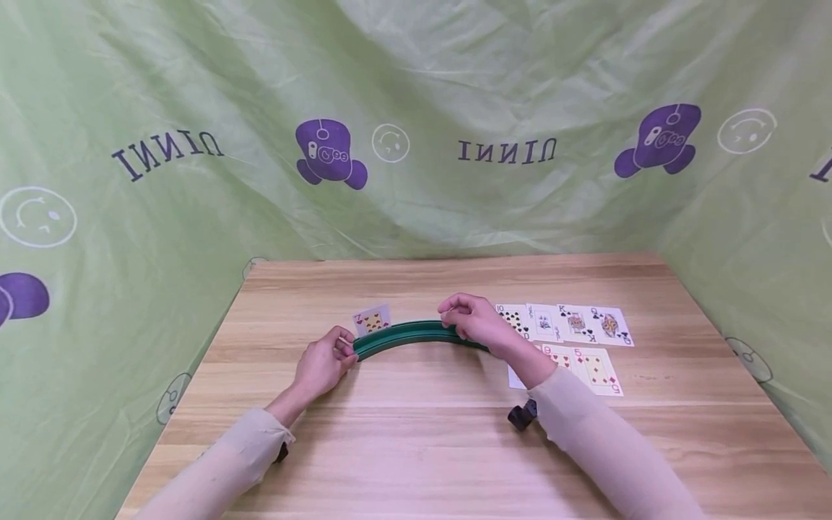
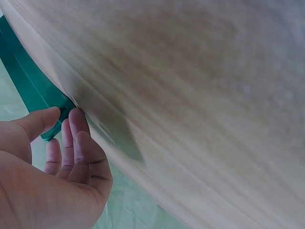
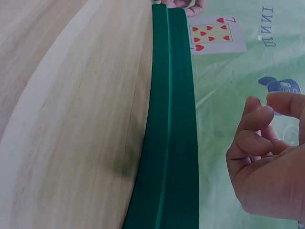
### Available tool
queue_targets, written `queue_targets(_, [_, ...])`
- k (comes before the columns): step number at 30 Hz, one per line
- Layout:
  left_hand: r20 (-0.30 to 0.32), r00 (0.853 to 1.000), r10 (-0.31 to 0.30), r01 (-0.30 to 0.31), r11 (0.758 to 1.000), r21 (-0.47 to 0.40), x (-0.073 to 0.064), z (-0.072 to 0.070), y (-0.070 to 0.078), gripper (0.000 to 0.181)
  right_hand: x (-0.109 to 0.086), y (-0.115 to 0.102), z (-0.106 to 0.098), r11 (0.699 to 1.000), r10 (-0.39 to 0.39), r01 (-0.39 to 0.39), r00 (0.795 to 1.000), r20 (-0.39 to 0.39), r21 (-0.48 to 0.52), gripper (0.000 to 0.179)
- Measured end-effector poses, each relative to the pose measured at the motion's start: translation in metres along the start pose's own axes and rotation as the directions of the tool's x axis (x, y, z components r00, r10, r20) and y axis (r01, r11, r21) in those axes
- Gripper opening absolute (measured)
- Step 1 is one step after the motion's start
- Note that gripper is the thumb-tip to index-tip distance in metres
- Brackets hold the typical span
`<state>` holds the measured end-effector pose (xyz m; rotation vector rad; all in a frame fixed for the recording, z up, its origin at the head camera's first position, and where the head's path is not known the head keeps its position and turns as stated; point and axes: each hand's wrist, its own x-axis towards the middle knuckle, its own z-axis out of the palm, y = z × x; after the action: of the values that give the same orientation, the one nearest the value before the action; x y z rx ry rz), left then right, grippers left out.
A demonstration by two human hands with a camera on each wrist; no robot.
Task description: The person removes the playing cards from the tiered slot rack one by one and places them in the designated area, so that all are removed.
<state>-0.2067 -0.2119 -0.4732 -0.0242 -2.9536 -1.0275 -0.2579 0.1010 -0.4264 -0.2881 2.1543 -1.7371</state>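
Observation:
A curved green playing-card holder (image 1: 403, 334) arcs across the middle of the table. My left hand (image 1: 321, 363) pinches its left end between thumb and fingers, as the left wrist view shows on the holder's tip (image 2: 52, 107). Upright in the holder near that end stands a seven of hearts (image 1: 373, 320), also plain in the right wrist view. My right hand (image 1: 481, 325) hovers over the holder's right part, hiding some of it. In the right wrist view its fingers (image 3: 257, 143) bend loosely toward the thumb, with nothing visible between them.
Right of the holder lie two rows of face-up cards. The back row has a black ten (image 1: 513, 318), a king (image 1: 575, 323) and a queen (image 1: 611, 325). The front row, with a red five of diamonds (image 1: 593, 370), is partly behind my right forearm. Green cloth (image 1: 416, 217) surrounds the table.

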Motion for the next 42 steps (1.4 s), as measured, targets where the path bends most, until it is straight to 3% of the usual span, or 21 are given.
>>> queue_targets(42, [0.006, 1.000, -0.005, 0.005, 1.000, 0.000, 0.001, 0.002, -0.001, 0.026, 0.047, -0.011, 0.060, 0.996, -0.031, 0.033, 0.999, 0.024, -0.081, 0.019])
